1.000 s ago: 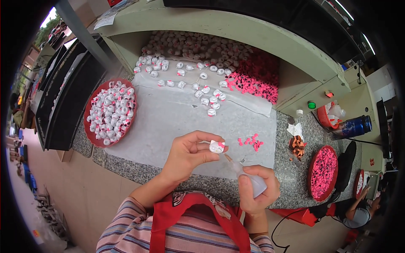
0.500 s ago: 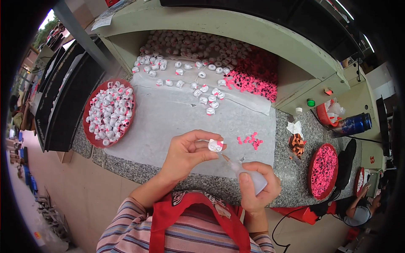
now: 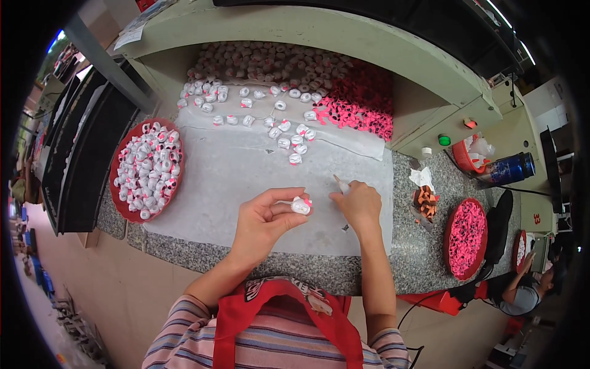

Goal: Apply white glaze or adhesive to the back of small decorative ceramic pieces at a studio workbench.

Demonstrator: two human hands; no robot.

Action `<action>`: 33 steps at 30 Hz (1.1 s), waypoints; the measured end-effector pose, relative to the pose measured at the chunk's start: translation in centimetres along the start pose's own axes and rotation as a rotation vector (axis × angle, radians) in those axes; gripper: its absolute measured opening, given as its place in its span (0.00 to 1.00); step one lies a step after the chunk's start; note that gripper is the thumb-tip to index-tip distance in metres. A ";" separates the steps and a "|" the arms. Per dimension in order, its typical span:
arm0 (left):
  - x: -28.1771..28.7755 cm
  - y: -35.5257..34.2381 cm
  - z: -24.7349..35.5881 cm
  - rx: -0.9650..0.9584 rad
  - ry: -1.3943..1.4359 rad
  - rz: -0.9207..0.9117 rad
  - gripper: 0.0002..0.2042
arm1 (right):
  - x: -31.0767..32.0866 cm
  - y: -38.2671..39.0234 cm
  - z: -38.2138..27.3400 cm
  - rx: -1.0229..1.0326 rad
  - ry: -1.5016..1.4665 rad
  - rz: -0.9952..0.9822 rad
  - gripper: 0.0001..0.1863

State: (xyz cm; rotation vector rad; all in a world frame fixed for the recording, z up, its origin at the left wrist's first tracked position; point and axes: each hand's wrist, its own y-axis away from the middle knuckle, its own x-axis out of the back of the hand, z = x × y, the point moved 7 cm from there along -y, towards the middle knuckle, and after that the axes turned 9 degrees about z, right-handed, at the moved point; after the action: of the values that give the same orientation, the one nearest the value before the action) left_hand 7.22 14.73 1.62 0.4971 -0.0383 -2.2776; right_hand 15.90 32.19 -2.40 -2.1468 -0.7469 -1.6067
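Note:
My left hand (image 3: 257, 226) pinches a small white cat-like head (image 3: 300, 205) with pink on it between thumb and fingertips, above the white sheet (image 3: 215, 178). To its right, my right hand (image 3: 364, 208) is wrapped round a squeeze bottle (image 3: 345, 187), whose thin nozzle points away from me to the upper left. Most of the bottle is hidden behind the fingers. The small pink pieces beneath my right hand are covered by it. Beyond both hands, several white heads (image 3: 295, 159) lie loose on the sheet.
At left stands a red tray (image 3: 115, 190) heaped with white heads. Under the green shelf (image 3: 424, 77) lie more heads and a pile of pink pieces (image 3: 350, 115). Orange pieces (image 3: 425, 202), a pink-filled red tray (image 3: 480, 261) and a blue can (image 3: 513, 168) are at right; a person (image 3: 525, 295) sits beyond.
My right hand has moved forward with the squeeze bottle, its nozzle coming away from the white head, and now covers the loose pink pieces. My left hand still holds the head, turned slightly.

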 end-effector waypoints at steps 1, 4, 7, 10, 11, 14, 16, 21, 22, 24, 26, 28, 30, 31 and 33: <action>0.3 0.0 0.0 -0.003 -0.002 0.007 0.18 | -0.3 -0.1 0.0 0.007 -0.003 -0.002 0.16; 0.9 -0.1 -0.2 -0.022 -0.003 0.049 0.18 | 0.0 0.3 -0.2 0.116 -0.022 0.044 0.14; 0.7 -0.2 -0.7 -0.046 -0.012 0.052 0.18 | 2.8 2.6 -1.1 0.044 -0.655 0.042 0.08; -0.2 -0.2 -0.5 -0.131 -0.047 0.036 0.17 | 5.4 5.5 -3.9 -0.032 -1.116 -0.093 0.04; -0.5 -0.1 -0.2 -0.176 -0.025 0.023 0.16 | 5.7 5.9 -4.7 0.024 -1.130 -0.106 0.05; -0.9 0.2 0.6 -0.263 -0.043 -0.026 0.15 | 6.1 6.3 -5.2 0.057 -1.131 -0.095 0.05; -1.1 0.6 1.2 -0.306 -0.084 -0.059 0.15 | 6.2 6.4 -5.1 0.034 -1.119 -0.073 0.06; -1.7 1.2 2.1 -0.199 -0.046 -0.118 0.16 | 6.8 6.9 -4.8 0.035 -1.049 0.029 0.06; -1.6 1.1 1.9 -0.200 -0.047 -0.116 0.16 | 6.6 7.1 -4.9 0.036 -1.051 0.028 0.06; -1.4 1.0 1.9 -0.271 0.033 -0.118 0.15 | 7.2 7.4 -5.2 0.112 -1.009 0.147 0.06; -1.7 1.0 2.0 -0.244 0.044 -0.094 0.15 | 7.2 7.5 -5.2 0.092 -0.997 0.166 0.07; -1.8 1.0 1.8 -0.218 0.054 -0.067 0.14 | 7.2 7.5 -5.0 0.075 -0.985 0.183 0.07; -1.7 1.3 2.1 -0.314 0.023 -0.056 0.13 | 7.6 7.7 -5.2 0.156 -1.005 0.265 0.07; -1.4 1.4 2.0 -0.317 0.021 -0.045 0.13 | 7.4 7.7 -5.4 0.163 -1.009 0.256 0.07; -0.7 1.7 2.0 -0.333 0.025 -0.033 0.13 | 7.3 7.8 -5.9 0.182 -1.035 0.252 0.07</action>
State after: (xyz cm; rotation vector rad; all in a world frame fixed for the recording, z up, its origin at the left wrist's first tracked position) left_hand 8.14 13.77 4.02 0.3511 0.3582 -2.2489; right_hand 17.63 24.01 6.51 -2.7108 -0.7796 -0.1974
